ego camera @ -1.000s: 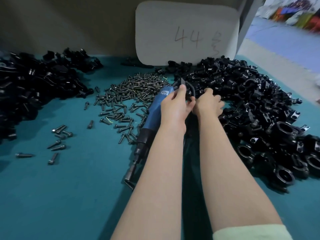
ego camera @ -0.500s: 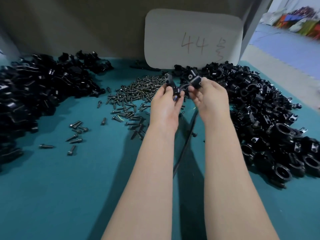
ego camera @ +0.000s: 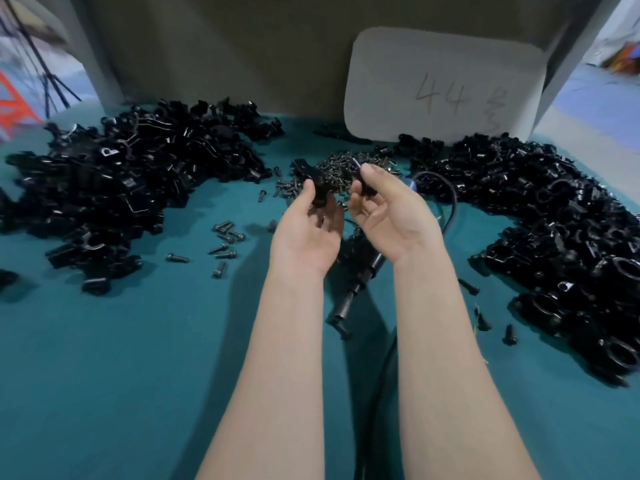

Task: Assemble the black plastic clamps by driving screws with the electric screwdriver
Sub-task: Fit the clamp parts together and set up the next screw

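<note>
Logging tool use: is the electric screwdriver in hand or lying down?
Lying down. The electric screwdriver rests on the teal table below the wrists; left hand and right hand each pinch a clamp piece.

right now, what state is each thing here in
left hand, holds left piece
right hand, pinches right piece
left piece, lifted, apart from right piece
right piece, lifted, not joined
screwdriver, lying on table, unheld
screws, loose heap
left pile, loose clamp parts
right pile, loose clamp parts
sign, upright at back
</note>
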